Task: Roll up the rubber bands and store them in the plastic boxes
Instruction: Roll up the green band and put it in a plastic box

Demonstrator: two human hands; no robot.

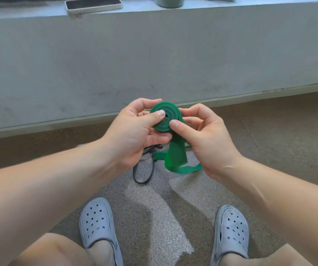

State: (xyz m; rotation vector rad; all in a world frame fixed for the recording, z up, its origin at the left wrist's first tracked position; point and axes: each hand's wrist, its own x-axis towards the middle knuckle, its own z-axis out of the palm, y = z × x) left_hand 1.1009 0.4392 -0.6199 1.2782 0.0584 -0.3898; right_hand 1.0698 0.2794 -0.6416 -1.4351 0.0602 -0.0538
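Hands meet at the middle of the frame, both clamped on one green rubber band (165,107) that is partly wound into a flat coil. The left hand (133,131) cradles the coil from the left side: its thumb (159,114) presses flat on the centre of the spiral while the curled fingers back it from behind and below. The right hand (208,137) pinches the coil's lower right edge, with its thumb (175,124) on the face of the outer wrap and the other fingers bent behind it. The coil stands on edge between the two thumbs, its face turned toward the camera. From its lower right, the unwound tail (175,158) hangs down between the wrists and folds onto the speckled floor (154,217). A thin black loop (134,173) lies on the floor just left of the tail, below the left hand. Two grey clogs (98,221) sit in the lower part of the frame.
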